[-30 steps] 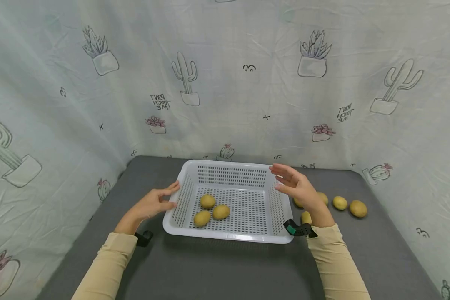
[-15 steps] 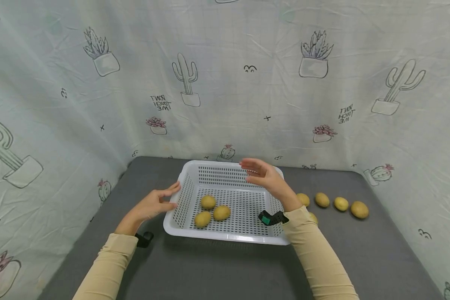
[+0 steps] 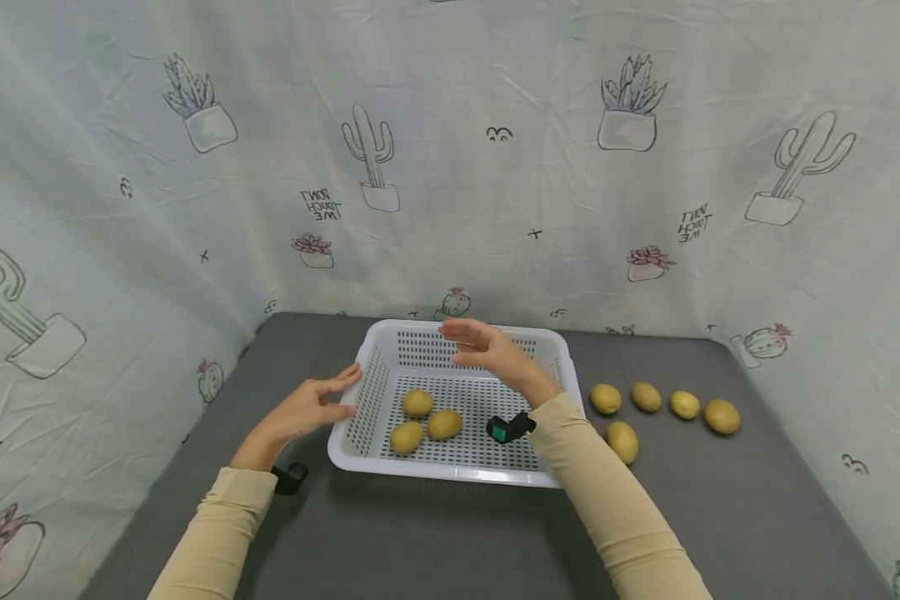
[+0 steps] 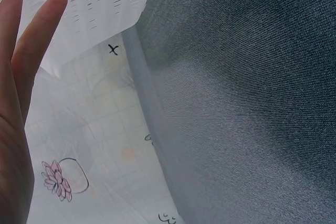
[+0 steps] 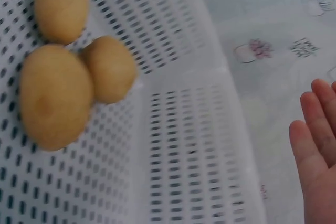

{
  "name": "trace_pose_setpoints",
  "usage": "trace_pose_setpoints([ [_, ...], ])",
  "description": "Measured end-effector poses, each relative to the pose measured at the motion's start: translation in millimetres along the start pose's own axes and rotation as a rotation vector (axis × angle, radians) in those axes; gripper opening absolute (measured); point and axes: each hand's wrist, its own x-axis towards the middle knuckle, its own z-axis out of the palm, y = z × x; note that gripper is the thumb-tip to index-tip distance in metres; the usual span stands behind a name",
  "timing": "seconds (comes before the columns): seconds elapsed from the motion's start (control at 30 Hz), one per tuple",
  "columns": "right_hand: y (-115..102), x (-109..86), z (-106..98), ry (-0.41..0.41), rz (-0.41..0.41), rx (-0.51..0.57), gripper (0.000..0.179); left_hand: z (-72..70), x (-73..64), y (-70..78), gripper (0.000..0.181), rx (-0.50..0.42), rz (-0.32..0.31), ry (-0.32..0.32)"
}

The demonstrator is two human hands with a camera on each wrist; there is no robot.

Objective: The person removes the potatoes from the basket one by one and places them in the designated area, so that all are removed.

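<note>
A white perforated plastic basket [image 3: 457, 478] stands on the dark grey table, holding three potatoes [image 3: 445, 425] grouped in its left half. At the basket's left side is my left hand [image 3: 303, 410], fingertips right at the rim. Its fingers reach out straight against the basket wall in the left wrist view. My right hand [image 3: 498, 357] hovers over the basket with nothing in it, fingers extended and thumb apart. In the right wrist view the three potatoes [image 5: 55, 98] lie close together, and the right fingers [image 5: 307, 150] show past the far rim.
Several more potatoes [image 3: 621, 442] lie on the grey table [image 3: 450, 542] to the right of the basket, most of them in a row. A pale curtain [image 3: 450, 167] printed with cacti hangs behind and at both sides of the table.
My right hand has swept left from the basket's right rim to above its middle, uncovering the potatoes on the right. The left hand and the basket have stayed put.
</note>
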Motion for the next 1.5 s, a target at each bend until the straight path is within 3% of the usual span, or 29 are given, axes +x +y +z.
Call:
trace_pose_setpoints([
  [0.2, 15.6, 1.4, 3.2, -0.091, 0.047, -0.06, 0.057, -0.1, -0.2, 0.1, 0.069, -0.005, -0.005, -0.002],
  [0.43, 31.2, 2.4, 5.4, -0.278, 0.152, -0.175, 0.056, 0.4, 0.9, 1.5, 0.069, 0.007, -0.024, 0.003],
  [0.6, 39.3, 4.2, 9.2, -0.415, 0.257, -0.193, 0.054, 0.5, 2.2, 1.1, 0.069, 0.022, -0.007, 0.004],
  [0.7, 43.3, 4.1, 12.6, -0.462, 0.291, -0.269, 0.053, 0.9, 2.2, 0.6, 0.069, 0.025, 0.002, 0.002],
  [0.83, 48.2, 3.8, 16.8, -0.477, 0.293, -0.341, 0.051, 1.3, 1.4, 0.6, 0.069, 0.018, -0.001, -0.002],
  [1.07, 51.8, 4.5, 19.8, -0.488, 0.279, -0.334, 0.05, 0.3, 0.9, 1.5, 0.069, 0.016, -0.005, 0.005],
  [1.5, 58.4, 4.8, 25.1, -0.458, 0.286, -0.472, 0.053, 1.5, 1.2, 4.4, 0.068, 0.01, -0.019, 0.009],
])
